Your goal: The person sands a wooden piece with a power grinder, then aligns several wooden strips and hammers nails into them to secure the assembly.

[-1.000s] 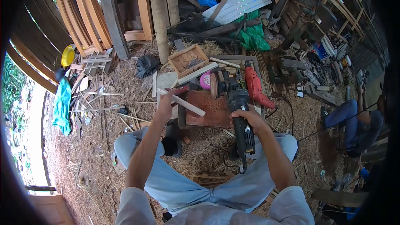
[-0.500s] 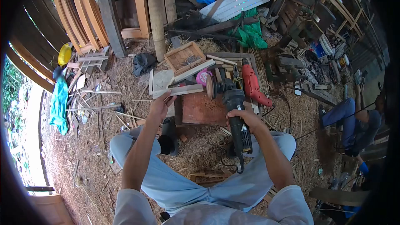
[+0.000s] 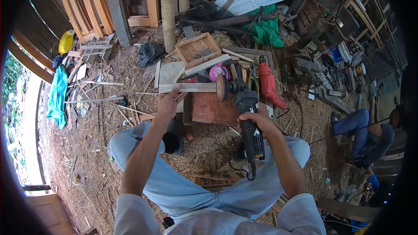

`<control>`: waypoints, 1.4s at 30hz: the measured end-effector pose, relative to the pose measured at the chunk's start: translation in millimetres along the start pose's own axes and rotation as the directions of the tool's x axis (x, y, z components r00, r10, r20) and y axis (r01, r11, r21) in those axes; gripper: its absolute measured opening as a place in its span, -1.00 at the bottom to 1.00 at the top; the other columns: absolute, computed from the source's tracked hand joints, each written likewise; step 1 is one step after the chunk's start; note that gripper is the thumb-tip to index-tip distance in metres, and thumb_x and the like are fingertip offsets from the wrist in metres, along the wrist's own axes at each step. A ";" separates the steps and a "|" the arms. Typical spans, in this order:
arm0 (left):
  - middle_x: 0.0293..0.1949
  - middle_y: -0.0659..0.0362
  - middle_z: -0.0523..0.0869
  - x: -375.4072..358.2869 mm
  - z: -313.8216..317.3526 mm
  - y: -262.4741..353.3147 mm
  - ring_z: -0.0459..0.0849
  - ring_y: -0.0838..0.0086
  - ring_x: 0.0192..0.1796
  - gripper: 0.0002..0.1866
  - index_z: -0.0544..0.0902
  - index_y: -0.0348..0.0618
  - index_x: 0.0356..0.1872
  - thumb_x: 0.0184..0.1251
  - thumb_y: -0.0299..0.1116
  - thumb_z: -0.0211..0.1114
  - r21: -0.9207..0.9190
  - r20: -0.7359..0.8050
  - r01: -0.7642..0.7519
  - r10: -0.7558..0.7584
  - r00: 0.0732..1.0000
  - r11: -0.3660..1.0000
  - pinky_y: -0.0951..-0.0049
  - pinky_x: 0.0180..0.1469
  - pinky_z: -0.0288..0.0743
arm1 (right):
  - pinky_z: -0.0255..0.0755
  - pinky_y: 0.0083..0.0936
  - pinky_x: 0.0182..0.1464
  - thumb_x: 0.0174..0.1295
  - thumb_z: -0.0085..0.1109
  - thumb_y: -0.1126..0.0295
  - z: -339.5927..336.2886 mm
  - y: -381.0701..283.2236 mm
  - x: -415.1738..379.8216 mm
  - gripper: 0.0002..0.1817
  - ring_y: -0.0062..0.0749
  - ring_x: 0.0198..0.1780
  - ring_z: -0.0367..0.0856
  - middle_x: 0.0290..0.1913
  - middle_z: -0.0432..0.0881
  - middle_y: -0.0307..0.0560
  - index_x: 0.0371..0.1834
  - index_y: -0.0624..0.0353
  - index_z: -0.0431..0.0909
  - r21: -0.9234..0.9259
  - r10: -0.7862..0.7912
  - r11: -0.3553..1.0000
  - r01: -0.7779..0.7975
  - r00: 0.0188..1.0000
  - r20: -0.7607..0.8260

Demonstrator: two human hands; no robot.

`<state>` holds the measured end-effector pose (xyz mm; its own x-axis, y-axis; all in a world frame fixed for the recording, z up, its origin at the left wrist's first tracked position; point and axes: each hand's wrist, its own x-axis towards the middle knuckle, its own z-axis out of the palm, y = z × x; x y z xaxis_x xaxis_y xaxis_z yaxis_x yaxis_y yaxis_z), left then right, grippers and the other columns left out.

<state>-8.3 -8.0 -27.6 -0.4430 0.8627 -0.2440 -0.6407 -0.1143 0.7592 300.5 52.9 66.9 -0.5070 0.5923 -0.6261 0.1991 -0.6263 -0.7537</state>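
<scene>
Wooden strip (image 3: 198,87) clamped in left hand (image 3: 166,106), end at sander (image 3: 247,100) clasped in right hand (image 3: 261,124).

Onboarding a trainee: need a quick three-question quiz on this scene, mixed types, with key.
1. Which hand holds the pale wood strip?

2. True or false: the red drill is in neither hand.

3. The right hand grips:
A) a wooden box
B) a black power tool with a round disc
C) a wooden post

Key:
1. The left hand.
2. True.
3. B.
</scene>
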 end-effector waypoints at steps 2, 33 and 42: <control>-0.12 0.08 0.65 -3.2 4.7 0.9 0.67 0.35 -0.06 -0.75 0.52 -0.32 -0.04 0.29 -0.48 0.25 0.014 -0.012 -0.024 0.024 1.000 1.000 0.26 0.04 0.65 | 0.54 -0.53 -0.41 -0.02 0.30 0.33 0.2 1.2 0.1 -0.75 -0.43 -0.47 0.63 -0.46 0.63 -0.05 -0.35 0.27 0.55 0.029 -0.008 1.000 0.008 1.000 -0.013; -0.11 0.14 0.65 -7.9 -4.4 -9.8 0.67 0.40 -0.07 -0.78 0.50 -0.20 -0.06 0.30 -0.48 0.24 -0.031 -0.011 -0.014 0.014 1.000 0.999 0.32 0.00 0.66 | 0.54 -0.48 -0.44 -0.01 0.31 0.36 11.0 -5.4 -0.3 -0.76 -0.41 -0.46 0.64 -0.47 0.61 -0.09 -0.35 0.24 0.52 -0.085 -0.063 0.995 0.058 0.996 -0.062; -0.18 0.16 0.68 -7.8 -2.5 -9.9 0.69 0.43 -0.12 -0.83 0.57 -0.21 -0.12 0.29 -0.47 0.26 -0.052 -0.031 -0.031 0.030 0.999 0.998 0.36 -0.06 0.69 | 0.54 -0.51 -0.43 -0.01 0.32 0.34 4.1 0.7 2.5 -0.76 -0.42 -0.46 0.64 -0.45 0.61 -0.09 -0.36 0.24 0.52 -0.079 -0.037 0.996 0.034 0.999 -0.032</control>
<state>-0.1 -14.8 -34.7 -0.4811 0.8433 -0.2397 -0.6581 -0.1668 0.7342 295.9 51.9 65.6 -0.4872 0.6308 -0.6039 0.2471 -0.5636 -0.7882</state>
